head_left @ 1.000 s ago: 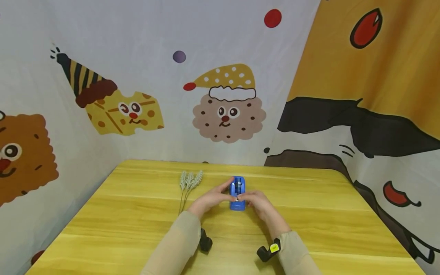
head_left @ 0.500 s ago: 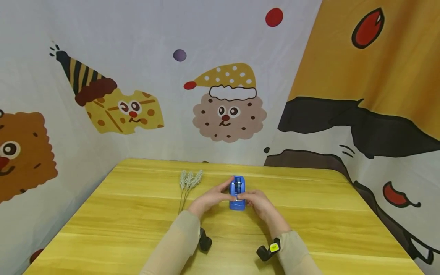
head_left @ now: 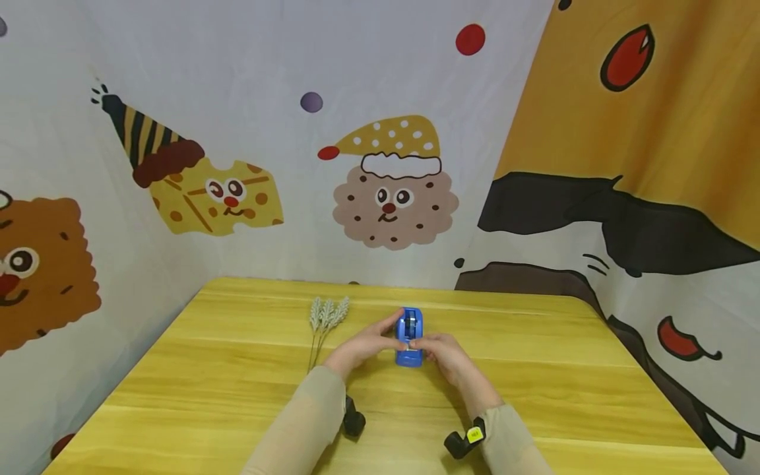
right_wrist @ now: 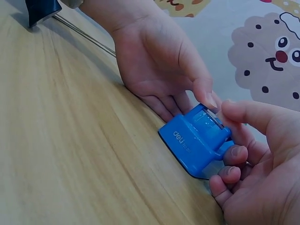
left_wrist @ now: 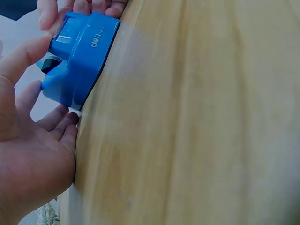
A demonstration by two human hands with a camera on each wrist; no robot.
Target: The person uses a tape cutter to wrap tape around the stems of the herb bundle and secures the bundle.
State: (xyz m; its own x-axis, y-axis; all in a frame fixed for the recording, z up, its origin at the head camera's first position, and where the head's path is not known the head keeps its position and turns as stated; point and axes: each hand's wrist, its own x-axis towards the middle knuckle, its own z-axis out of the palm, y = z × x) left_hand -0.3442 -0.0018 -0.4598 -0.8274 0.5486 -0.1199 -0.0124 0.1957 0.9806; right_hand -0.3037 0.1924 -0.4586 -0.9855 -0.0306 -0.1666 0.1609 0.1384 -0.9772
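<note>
A small blue tape dispenser point(head_left: 410, 359) with "deli" lettering on its side stands on the wooden table, its cutter end toward me. From the left, my left hand point(head_left: 367, 341) holds it, the thumb by the cutter and the index finger at the far end. My right hand point(head_left: 449, 356) grips it from the right. In the right wrist view, its thumb tip is right at the cutter of the dispenser point(right_wrist: 187, 145), close to the left thumb, and its other fingers curl by the side. Whether a tape end is between the right fingertips, I cannot tell.
Several pale, wheat-like dried stalks point(head_left: 324, 315) lie on the table point(head_left: 208, 369) left of the dispenser, partly beyond the left forearm. Black wrist cameras point(head_left: 354, 422) are worn on both wrists. A cloth printed with cartoons point(head_left: 392, 204) hangs behind the table's far edge.
The head view has shifted very slightly. Both hands and the tape dispenser keep practically the same place and pose.
</note>
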